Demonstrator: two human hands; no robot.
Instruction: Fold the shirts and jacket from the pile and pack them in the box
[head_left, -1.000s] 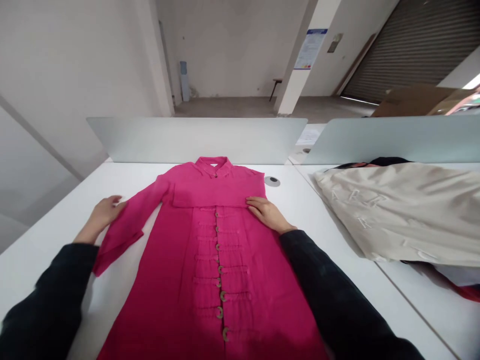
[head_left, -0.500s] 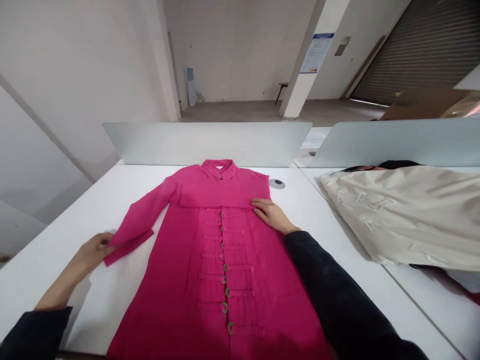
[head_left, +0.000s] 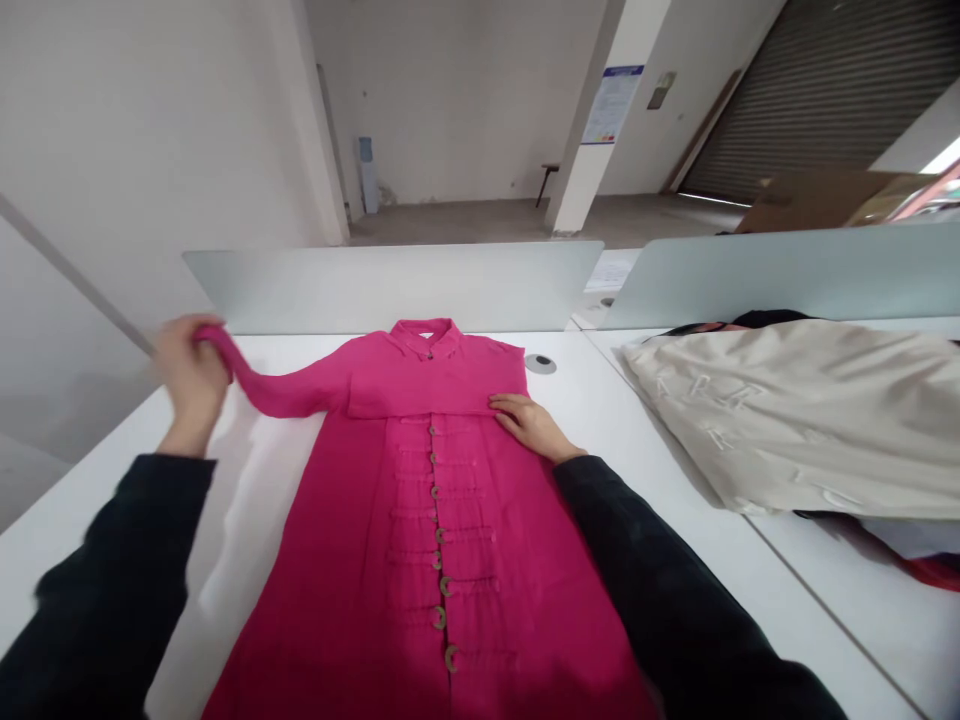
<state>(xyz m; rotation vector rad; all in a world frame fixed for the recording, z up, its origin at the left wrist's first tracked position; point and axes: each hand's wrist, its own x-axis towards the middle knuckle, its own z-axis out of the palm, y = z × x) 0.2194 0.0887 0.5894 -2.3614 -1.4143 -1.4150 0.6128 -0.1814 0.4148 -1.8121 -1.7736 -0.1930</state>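
A bright pink button-front shirt [head_left: 360, 520] lies front up on the white table, its collar at the far end and a row of ring-shaped buttons down the middle. One sleeve [head_left: 427, 385] is folded straight across the chest. My right hand [head_left: 534, 428] rests on the end of that folded sleeve, fingers laid flat. Off to the left, my left hand [head_left: 193, 370], blurred by motion, grips the cuff of the other sleeve [head_left: 289, 393]. That sleeve rises off the table toward the hand and sags in a curve near the shoulder.
A pile of garments with a cream one [head_left: 810, 410] on top lies on the right of the table [head_left: 600, 400]. Frosted divider panels [head_left: 405, 290] stand along the far edge. A round cable grommet [head_left: 541, 364] sits beside the shirt's shoulder.
My left hand has lifted the sleeve's cuff up and away from me, off the table. My right hand stays on the folded sleeve. The view has shifted slightly.
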